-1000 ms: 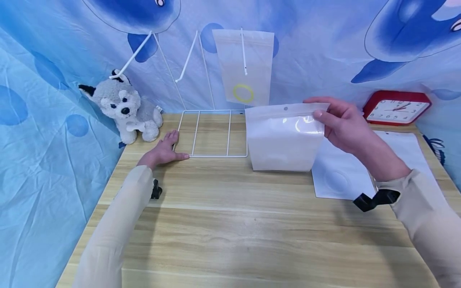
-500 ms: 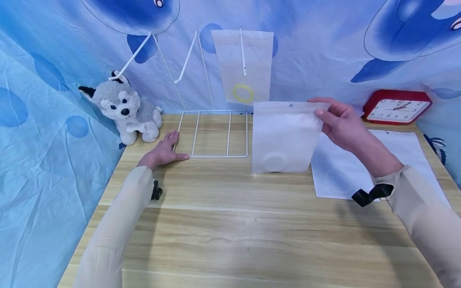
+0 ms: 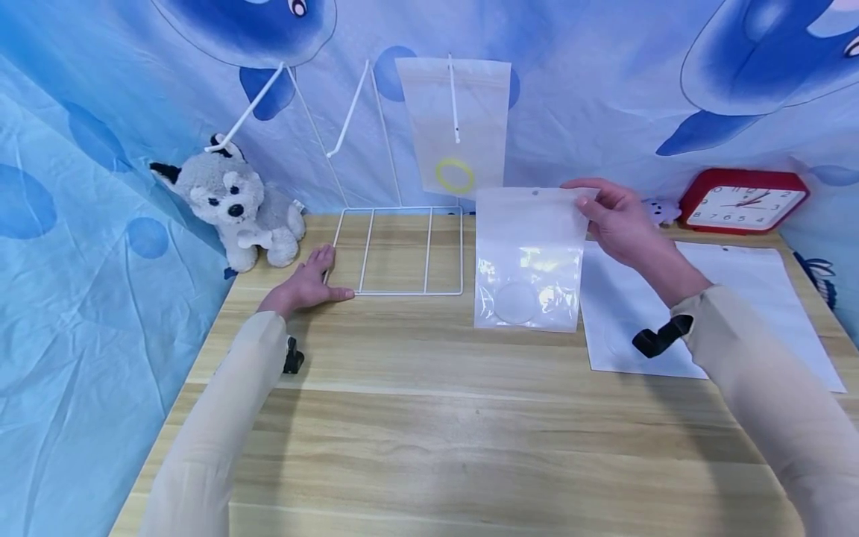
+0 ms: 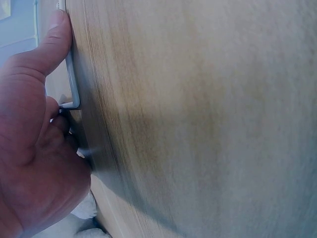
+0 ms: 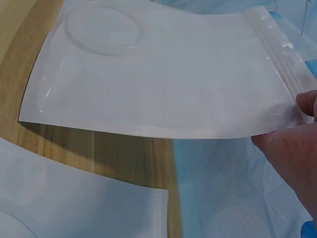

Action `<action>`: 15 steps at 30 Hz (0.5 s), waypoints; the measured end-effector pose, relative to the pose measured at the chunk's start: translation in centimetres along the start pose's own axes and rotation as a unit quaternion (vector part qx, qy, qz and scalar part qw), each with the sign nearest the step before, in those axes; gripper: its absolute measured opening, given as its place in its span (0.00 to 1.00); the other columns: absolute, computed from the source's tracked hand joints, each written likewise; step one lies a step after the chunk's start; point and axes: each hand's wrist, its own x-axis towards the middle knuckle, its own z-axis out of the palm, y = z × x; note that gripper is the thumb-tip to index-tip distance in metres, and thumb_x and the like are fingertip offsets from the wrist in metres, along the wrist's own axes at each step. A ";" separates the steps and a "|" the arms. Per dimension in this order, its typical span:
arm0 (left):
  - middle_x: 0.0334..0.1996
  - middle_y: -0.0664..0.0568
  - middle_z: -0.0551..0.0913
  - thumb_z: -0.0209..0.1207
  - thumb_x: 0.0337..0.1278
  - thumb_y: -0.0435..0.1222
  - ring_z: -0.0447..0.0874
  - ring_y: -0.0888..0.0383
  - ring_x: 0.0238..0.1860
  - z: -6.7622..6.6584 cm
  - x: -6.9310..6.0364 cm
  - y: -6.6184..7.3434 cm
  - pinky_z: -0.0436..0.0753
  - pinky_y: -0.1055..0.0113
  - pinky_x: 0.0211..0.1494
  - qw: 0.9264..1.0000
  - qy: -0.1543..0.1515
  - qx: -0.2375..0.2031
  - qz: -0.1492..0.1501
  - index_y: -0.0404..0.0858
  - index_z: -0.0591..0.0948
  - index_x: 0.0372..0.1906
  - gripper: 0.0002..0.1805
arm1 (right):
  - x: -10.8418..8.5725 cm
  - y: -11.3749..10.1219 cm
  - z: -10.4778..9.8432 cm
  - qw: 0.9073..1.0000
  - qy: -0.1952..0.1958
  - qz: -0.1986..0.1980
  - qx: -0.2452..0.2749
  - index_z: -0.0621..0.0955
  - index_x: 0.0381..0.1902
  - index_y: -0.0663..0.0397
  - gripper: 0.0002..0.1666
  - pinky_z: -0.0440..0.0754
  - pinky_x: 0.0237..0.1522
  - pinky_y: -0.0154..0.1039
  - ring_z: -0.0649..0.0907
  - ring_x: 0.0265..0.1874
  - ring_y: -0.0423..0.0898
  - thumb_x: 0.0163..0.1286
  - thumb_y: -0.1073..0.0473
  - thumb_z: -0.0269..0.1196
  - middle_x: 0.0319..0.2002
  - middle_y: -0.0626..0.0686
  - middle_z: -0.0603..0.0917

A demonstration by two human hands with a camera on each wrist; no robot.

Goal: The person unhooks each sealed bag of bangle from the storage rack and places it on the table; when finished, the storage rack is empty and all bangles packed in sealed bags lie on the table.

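- Across the foreground spreads the wooden tabletop [image 3: 470, 447]; at right lie flat pouches [image 3: 624, 321], best left unbrushed by the lower edge of the one held near them.
- The left hand [image 3: 303, 285] rests at the front left corner of the wire rack [image 3: 403, 294], thumb apart from the fingers and laid along the front bar; firm downward pressure there should steady the frame.
- A white pouch [image 3: 526, 246], a round shape low inside it, is held roughly upright just right of the rack's base; whether its bottom touches the table cannot be told.
- The right hand [image 3: 624, 227] is clamped on the pouch's top right corner, thumb against fingers. The grip leaves the punched hole [image 3: 535, 192] uncovered, but one corner alone may let it swing; slow, level handling seems wise.
- Beyond, a second pouch [image 3: 483, 127] hangs at the rack's right hook [image 3: 452, 97]; giving it room looks sensible.
- Farthest back hangs a blue curtain [image 3: 584, 112].
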 end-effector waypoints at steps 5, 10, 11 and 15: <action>0.78 0.34 0.29 0.63 0.64 0.53 0.22 0.40 0.77 0.2 0.0 -0.1 0.31 0.41 0.75 1.000 0.000 0.001 -0.002 0.28 0.33 0.77 0.60 | 1.3 1.2 0.1 0.999 0.011 0.027 -0.042 0.86 0.55 0.44 0.17 0.75 0.33 0.25 0.73 0.33 0.41 0.79 0.62 0.54 0.50 0.49 0.71; 0.78 0.35 0.29 0.63 0.64 0.53 0.22 0.40 0.77 0.1 0.0 0.0 0.31 0.41 0.75 1.000 0.000 -0.003 -0.003 0.29 0.33 0.78 0.61 | 2.3 2.5 -0.2 0.998 -0.006 0.036 -0.047 0.86 0.55 0.46 0.18 0.82 0.44 0.29 0.77 0.50 0.46 0.80 0.62 0.52 0.64 0.50 0.70; 0.78 0.35 0.29 0.63 0.64 0.53 0.22 0.40 0.77 0.1 -0.1 0.0 0.31 0.41 0.75 1.000 0.000 -0.004 -0.003 0.29 0.33 0.78 0.61 | 2.4 2.8 -0.2 0.998 -0.008 0.036 -0.057 0.86 0.55 0.45 0.18 0.81 0.43 0.29 0.77 0.50 0.46 0.80 0.62 0.51 0.65 0.50 0.69; 0.78 0.35 0.29 0.63 0.64 0.53 0.22 0.40 0.77 0.0 -0.1 0.1 0.31 0.41 0.75 1.000 0.000 -0.003 -0.005 0.29 0.33 0.77 0.60 | 2.9 3.6 -0.4 0.994 -0.011 0.033 -0.107 0.85 0.57 0.42 0.19 0.76 0.41 0.31 0.75 0.46 0.45 0.81 0.60 0.50 0.64 0.50 0.68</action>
